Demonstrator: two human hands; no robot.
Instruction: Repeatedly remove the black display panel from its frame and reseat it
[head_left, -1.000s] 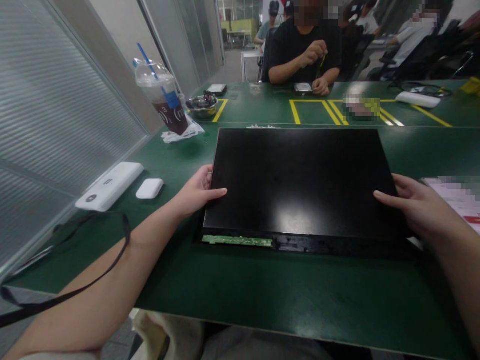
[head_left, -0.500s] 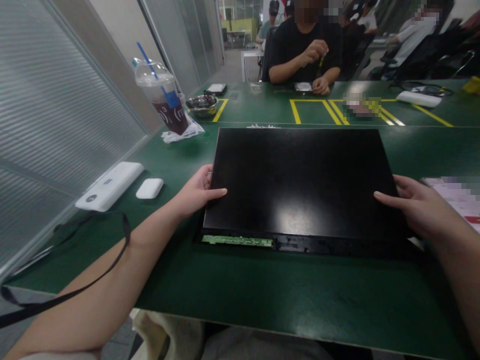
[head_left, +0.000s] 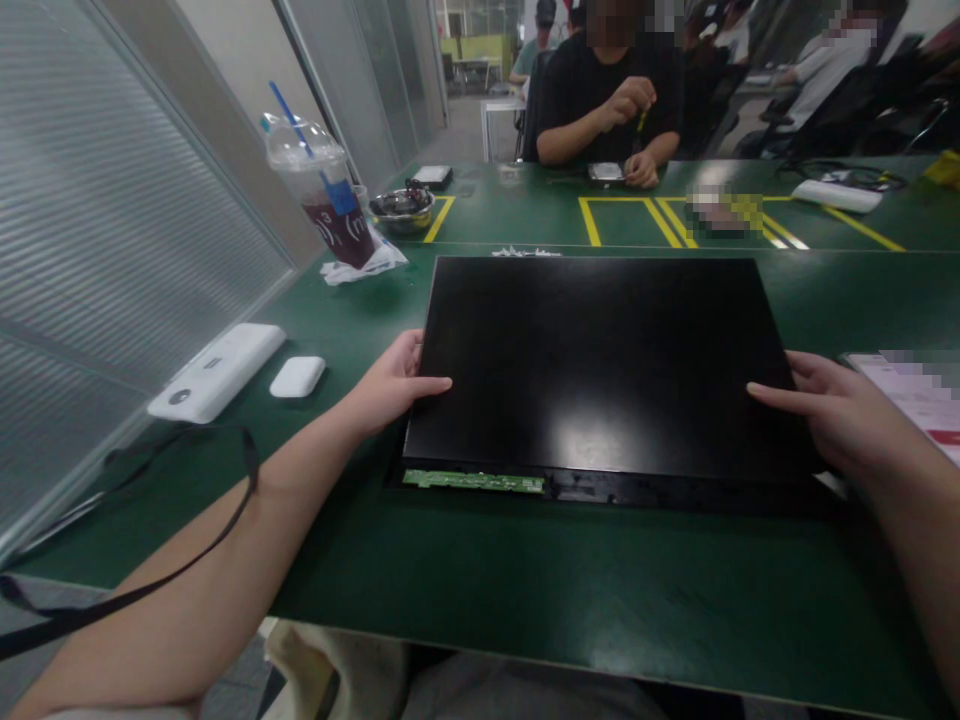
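Between my two hands is a black display panel [head_left: 600, 350], its dark glossy face up and a bright reflection near its lower middle. My left hand [head_left: 397, 380] grips the panel's left edge, thumb on the face and fingers underneath. On the right edge, my right hand [head_left: 825, 405] holds on in the same way. Along the near side shows a narrow green circuit board [head_left: 474, 482] on a black strip [head_left: 637, 490]. The undersides of the panel and most of my fingers are hidden.
On the green table [head_left: 480, 580] lie a white power bank [head_left: 217, 372] and a small white case [head_left: 298, 377] at left. Behind them stand a drink cup [head_left: 334, 210] and a metal bowl [head_left: 403, 210]. Across the table sits a person in black [head_left: 611, 110]. A black strap [head_left: 187, 560] crosses my left forearm.
Almost nothing differs; the whole view has shifted very slightly. Both hands keep the same hold on the panel's sides.
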